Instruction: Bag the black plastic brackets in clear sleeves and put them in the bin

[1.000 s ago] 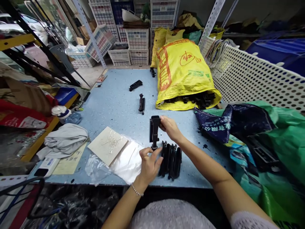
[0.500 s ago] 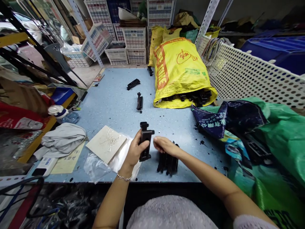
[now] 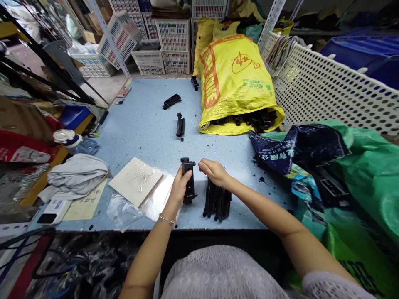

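My left hand (image 3: pixel 180 185) is closed round a long black plastic part (image 3: pixel 189 187), held upright just above the near side of the blue table. To its right, my right hand (image 3: pixel 214 171) is pinched with the fingertips close to the top of that part; anything between them is too small to make out. Below my right hand lies a row of similar black parts (image 3: pixel 217 201), partly hidden by it. Left of my left hand, a beige square board (image 3: pixel 136 182) carries a scatter of small thin metal pieces (image 3: pixel 144 179).
Loose black parts (image 3: pixel 180 126) lie farther back on the blue table (image 3: pixel 140 124). A yellow sack (image 3: pixel 238 83) with black parts in its mouth stands at the back right. Green sacking (image 3: pixel 370 166) covers the right side; a grey cloth (image 3: pixel 76 176) and a bottle (image 3: pixel 73 141) are left.
The view has tilted down slightly. My left hand still holds the black part, now turned a little, and my right hand has risen to near its top end.
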A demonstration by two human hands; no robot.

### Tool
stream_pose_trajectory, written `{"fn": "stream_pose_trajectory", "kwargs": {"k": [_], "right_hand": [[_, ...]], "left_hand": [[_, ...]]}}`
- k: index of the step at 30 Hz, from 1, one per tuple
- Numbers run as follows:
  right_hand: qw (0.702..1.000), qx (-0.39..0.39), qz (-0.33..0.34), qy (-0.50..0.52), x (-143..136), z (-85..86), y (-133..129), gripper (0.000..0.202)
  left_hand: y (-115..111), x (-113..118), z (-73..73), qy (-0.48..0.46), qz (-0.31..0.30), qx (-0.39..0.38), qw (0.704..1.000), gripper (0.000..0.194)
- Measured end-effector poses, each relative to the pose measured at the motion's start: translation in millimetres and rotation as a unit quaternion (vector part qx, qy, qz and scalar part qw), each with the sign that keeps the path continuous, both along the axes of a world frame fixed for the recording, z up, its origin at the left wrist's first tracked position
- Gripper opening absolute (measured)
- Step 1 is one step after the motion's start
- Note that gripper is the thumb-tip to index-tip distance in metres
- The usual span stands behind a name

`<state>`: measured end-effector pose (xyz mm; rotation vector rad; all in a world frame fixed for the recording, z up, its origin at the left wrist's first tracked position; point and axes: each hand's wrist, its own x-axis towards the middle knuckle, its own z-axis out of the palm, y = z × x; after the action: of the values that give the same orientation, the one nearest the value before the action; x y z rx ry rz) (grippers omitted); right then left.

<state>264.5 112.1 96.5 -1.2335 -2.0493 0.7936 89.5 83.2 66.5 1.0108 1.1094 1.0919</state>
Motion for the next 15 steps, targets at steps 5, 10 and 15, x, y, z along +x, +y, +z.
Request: {"fn": "stream_pose_trajectory", "kwargs": {"k": [5,10,15], "right_hand": [[0.995,-0.066,-0.06,-0.046,-27.1,-12.9,72.3,0.04],[0.984,-0.126,-0.113,-0.061,-78.3,-8.3,173.7,0.045],[0.981,-0.156,-0.117,0.021,-92.7,4.8,212.0,0.03]], "left_hand": [[-20.6,33.2,-51.2,0.173,0.03,0.014,0.984,0.066],[-37.8,46.9,-62.8,0.186,-0.027,0.015,0.982,0.067],[-10.3,-1.0,-53.1,0.102,0.037,-0.007,0.994,0.058]]}}
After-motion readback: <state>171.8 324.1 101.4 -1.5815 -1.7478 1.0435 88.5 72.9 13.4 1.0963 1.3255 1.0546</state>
